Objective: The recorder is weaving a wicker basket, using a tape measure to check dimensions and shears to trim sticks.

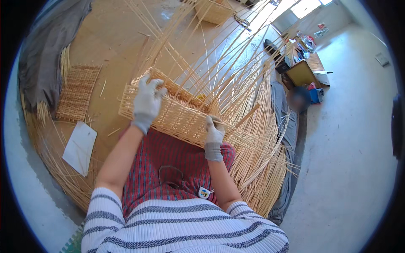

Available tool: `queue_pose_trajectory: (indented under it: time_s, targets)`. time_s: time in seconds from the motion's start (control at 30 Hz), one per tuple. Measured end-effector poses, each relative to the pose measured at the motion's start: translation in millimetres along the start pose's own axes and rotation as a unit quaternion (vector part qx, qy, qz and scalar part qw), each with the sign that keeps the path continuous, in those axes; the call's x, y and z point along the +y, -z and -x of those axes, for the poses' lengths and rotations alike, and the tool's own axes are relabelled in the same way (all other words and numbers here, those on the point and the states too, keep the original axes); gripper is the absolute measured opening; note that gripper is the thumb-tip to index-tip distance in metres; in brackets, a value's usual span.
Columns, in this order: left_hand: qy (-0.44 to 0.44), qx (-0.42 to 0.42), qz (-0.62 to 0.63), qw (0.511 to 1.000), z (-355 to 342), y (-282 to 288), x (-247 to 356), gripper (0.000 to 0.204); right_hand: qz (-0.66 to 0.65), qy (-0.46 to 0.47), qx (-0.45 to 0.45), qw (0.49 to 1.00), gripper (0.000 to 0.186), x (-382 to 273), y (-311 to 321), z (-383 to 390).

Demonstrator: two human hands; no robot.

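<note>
Wicker basket at 12 o'clock of lap; right hand pinching basket's 4-o'clock corner; left hand half-curled at 10 o'clock, grip unclear; ideally, brace corner firmly, keep loose strands untangled.

We have a basket over our lap, left hand at its rim, right hand at its right end; a mat lies left, reeds right, another basket ahead.

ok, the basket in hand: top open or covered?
Open: no lid on the basket, and its inside shows beyond the near wall.
</note>
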State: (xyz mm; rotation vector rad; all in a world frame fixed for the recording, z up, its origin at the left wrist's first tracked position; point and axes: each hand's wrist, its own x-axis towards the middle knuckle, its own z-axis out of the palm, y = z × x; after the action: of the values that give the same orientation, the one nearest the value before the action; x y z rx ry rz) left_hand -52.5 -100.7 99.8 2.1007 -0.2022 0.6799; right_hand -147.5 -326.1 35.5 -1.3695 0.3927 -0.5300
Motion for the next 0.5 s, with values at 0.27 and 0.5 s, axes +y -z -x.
queue_pose_trajectory:
  time_s: [0.27, 0.5]
  targets:
    - [-0.034, -0.310, 0.208, 0.927, 46.1, -84.9, 40.4, 0.017, -0.058, 0.002, -0.058, 0.997, 0.013, 27.8, 23.8, 3.5]
    - [0.210, -0.248, 0.538, 0.777, 36.5, -46.7, -0.1, 0.009, -0.061, -0.109, -0.054, 0.991, 0.013, 44.6, 31.9, -18.1]
